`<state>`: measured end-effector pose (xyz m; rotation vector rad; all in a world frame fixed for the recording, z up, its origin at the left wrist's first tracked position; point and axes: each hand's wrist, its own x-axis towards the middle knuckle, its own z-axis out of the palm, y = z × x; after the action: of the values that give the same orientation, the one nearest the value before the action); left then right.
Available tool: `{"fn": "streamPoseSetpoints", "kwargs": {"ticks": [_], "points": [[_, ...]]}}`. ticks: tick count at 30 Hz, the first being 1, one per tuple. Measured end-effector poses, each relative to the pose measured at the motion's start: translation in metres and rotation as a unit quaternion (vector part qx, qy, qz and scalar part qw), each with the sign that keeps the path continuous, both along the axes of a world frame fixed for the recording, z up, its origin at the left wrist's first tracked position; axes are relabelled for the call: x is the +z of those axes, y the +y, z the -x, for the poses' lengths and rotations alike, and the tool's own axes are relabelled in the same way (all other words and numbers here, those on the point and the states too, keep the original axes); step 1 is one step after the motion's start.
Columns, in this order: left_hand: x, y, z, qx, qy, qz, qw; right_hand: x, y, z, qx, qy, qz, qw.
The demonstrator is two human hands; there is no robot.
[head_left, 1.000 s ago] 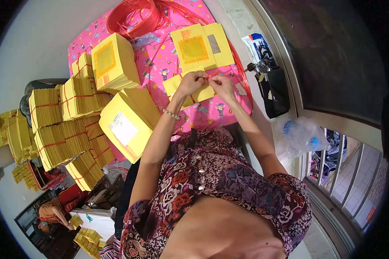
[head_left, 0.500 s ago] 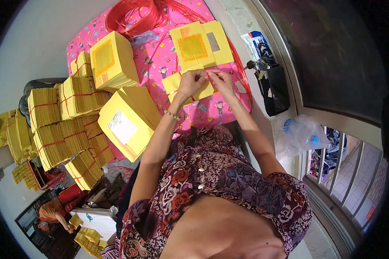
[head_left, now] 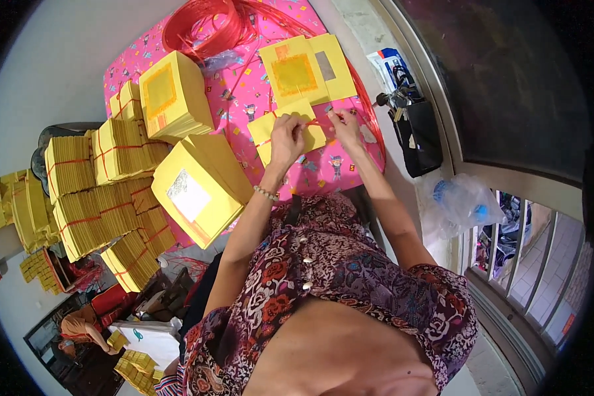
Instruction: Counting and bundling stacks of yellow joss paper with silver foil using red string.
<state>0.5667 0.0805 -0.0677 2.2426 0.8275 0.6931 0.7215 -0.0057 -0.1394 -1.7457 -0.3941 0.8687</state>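
A small bundle of yellow paper (head_left: 264, 127) lies on the pink table cover, with red plastic strip (head_left: 313, 123) running around and across it. My left hand (head_left: 286, 140) rests over the bundle, its fingers closed on the strip near the right side. Just past the bundle's right edge, my right hand (head_left: 345, 128) is pinched on the strip's other end, which stretches short between the two hands. Beyond them lie a flat stack of yellow sheets (head_left: 315, 84) with an orange-edged gold square and another sheet (head_left: 337, 74) bearing a grey patch.
Tall stacks of yellow paper (head_left: 198, 99) (head_left: 224, 173) stand at my left, beside several tied bundles (head_left: 72, 204). A red strip coil (head_left: 208, 46) lies at the far side. Keys (head_left: 397, 100) and a black case (head_left: 419, 142) sit on the right ledge. Another person (head_left: 79, 327) works at lower left.
My hands were together over the bundle's upper right; now they are apart. The right hand has moved right and the left slightly down, with red strip showing between them.
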Motion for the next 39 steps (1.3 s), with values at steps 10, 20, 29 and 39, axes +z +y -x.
{"fn": "streamPoseSetpoints", "kwargs": {"ticks": [10,20,29,39], "points": [[-0.001,-0.001,0.011,0.044,-0.032,0.101,0.993,-0.012,0.001,-0.008,-0.005,0.058,0.06,0.996],[-0.003,0.002,0.026,0.035,0.017,0.06,0.997,0.002,0.0,0.003,-0.001,0.091,0.054,0.994],[-0.028,-0.009,0.081,0.295,-0.031,0.096,0.95,0.046,-0.023,0.031,0.2,0.093,-0.111,0.969],[-0.011,-0.014,0.086,0.152,-0.176,0.436,0.869,0.037,-0.023,0.04,0.257,-0.129,-0.064,0.956]]}}
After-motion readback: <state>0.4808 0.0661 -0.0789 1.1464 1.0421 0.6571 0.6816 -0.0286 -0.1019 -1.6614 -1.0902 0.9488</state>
